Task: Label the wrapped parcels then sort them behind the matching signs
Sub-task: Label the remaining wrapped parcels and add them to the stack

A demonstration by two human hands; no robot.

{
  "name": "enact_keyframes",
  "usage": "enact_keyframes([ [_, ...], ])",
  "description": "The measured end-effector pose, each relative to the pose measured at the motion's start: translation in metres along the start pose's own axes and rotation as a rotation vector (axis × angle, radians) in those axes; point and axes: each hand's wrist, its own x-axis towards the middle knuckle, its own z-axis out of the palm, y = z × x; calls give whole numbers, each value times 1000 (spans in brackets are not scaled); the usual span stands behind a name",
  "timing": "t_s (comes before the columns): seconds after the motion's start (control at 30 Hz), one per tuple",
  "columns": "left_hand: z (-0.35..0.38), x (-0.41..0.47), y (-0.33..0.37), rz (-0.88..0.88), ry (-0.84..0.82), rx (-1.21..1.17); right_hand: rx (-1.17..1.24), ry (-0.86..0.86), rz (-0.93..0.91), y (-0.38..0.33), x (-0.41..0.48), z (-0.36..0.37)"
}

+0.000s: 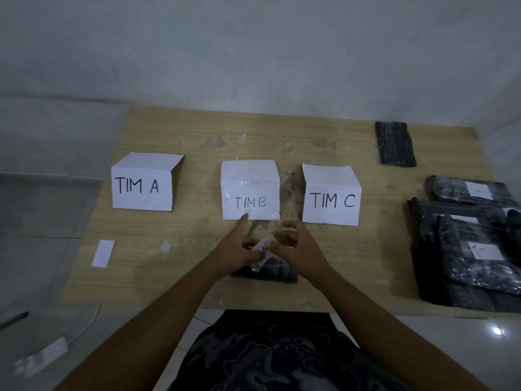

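Your left hand (239, 251) and right hand (298, 246) pinch the label (263, 246) with curled fingers; the parcel (279, 270) lies just beneath, long axis crosswise.

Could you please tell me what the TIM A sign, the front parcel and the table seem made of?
TIM A sign: folded white paper, matte, marker lettering. Front parcel: dark glossy plastic film, judging by crinkles and glints; its label looks like paper. Table: pale wood-grain surface, possibly laminate.
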Motion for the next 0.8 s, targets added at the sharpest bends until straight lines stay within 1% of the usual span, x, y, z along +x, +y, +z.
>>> enact_keyframes([
  [0.1,-4,0,3,15,-17,111,-69,-17,11,-5,5,-1],
  [0.23,-13,3,-6,-32,-14,140,-89,7,77,6,5,-5],
  [0.33,-19,2,-13,-61,58,120,-82,26,161,19,2,-6],
  [0.47,-25,-1,-23,-112,111,256,-103,39,232,37,-1,-4],
  [0.6,-26,-1,-30,-83,128,371,-100,48,232,42,0,3],
  [0.73,-26,4,-31,-74,275,379,3,21,201,37,4,2],
  [0.8,-27,5,-31,-99,305,389,56,11,202,36,6,1],
])
